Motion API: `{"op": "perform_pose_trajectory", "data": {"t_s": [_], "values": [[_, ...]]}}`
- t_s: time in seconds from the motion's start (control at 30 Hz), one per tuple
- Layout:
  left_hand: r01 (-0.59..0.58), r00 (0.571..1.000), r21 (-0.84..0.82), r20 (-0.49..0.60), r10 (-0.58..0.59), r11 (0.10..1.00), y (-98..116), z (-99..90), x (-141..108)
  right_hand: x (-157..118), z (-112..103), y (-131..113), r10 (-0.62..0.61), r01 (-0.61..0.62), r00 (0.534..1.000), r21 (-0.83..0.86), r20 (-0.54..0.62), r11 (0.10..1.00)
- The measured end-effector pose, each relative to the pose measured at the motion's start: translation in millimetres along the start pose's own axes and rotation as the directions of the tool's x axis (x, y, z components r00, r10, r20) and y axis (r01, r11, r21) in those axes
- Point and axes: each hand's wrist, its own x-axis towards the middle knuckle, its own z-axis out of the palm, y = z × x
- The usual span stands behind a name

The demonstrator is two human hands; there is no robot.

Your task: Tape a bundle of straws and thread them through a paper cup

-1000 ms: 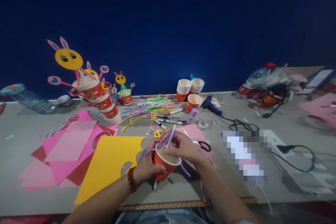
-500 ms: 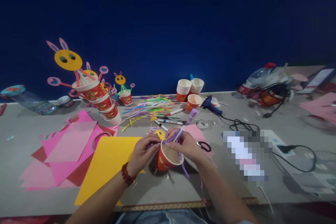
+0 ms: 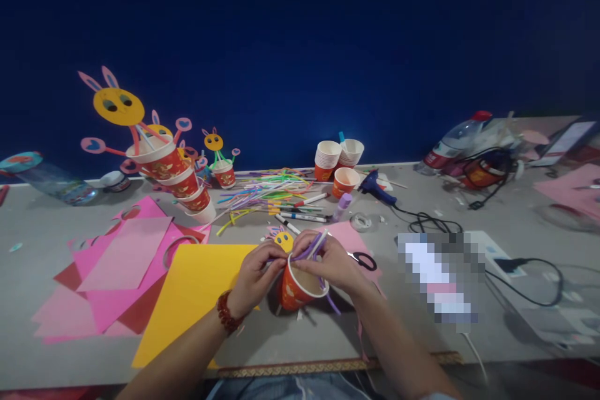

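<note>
In front of me a red paper cup (image 3: pixel 294 290) with a white rim leans on the table. Purple straws (image 3: pixel 315 250) and a white one stick up at its far rim, and one purple end pokes out on the right side. My left hand (image 3: pixel 262 269) pinches a purple straw end at the cup's left rim. Over the right side of the cup, my right hand (image 3: pixel 328 259) is closed around the purple straws, its thumb reaching over the opening. Just behind the hands lies a yellow paper bunny face (image 3: pixel 284 240). Fingertips partly hide the straws.
Yellow paper (image 3: pixel 192 300) and pink sheets (image 3: pixel 126 256) lie to the left, beside stacked cups with a bunny figure (image 3: pixel 162 162). Colourful straws (image 3: pixel 272 190), markers (image 3: pixel 304 217), a glue gun (image 3: pixel 376 187) and paper cups (image 3: pixel 328 159) are behind. Scissors (image 3: pixel 365 260) lie right of my hands.
Both hands stay at the cup's rim with small finger shifts. The purple and white straws lean slightly differently, and the cup has barely moved.
</note>
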Motion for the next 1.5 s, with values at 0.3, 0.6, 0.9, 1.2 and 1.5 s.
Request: {"op": "perform_pose_trajectory", "data": {"t_s": [0.3,0.6,0.9,1.2,1.5], "values": [[-0.011,1.0,-0.039,0.011,0.012,0.999,-4,-4.8,0,0,2,2,-0.056,0.056,0.998,0.008,-0.034,0.998],[-0.087,0.996,0.103,0.039,0.084,0.991,-3,-7.0,0,-1,-1,0,0.003,-0.003,1.0,-0.013,0.014,1.0],[-0.17,0.982,0.067,0.096,0.163,0.983,1,-10.7,3,-1,-1,12,0.07,-0.068,0.996,0.039,-0.056,0.997],[0.049,0.997,-0.114,0.063,-0.043,0.992,2,5.0,-5,1,1,12,0.025,-0.018,0.997,0.09,-0.071,0.996],[0.169,0.985,-0.283,0.031,-0.167,0.944,-7,9.7,-10,1,-3,15,0.086,-0.078,0.995,0.125,-0.059,0.989]]}}
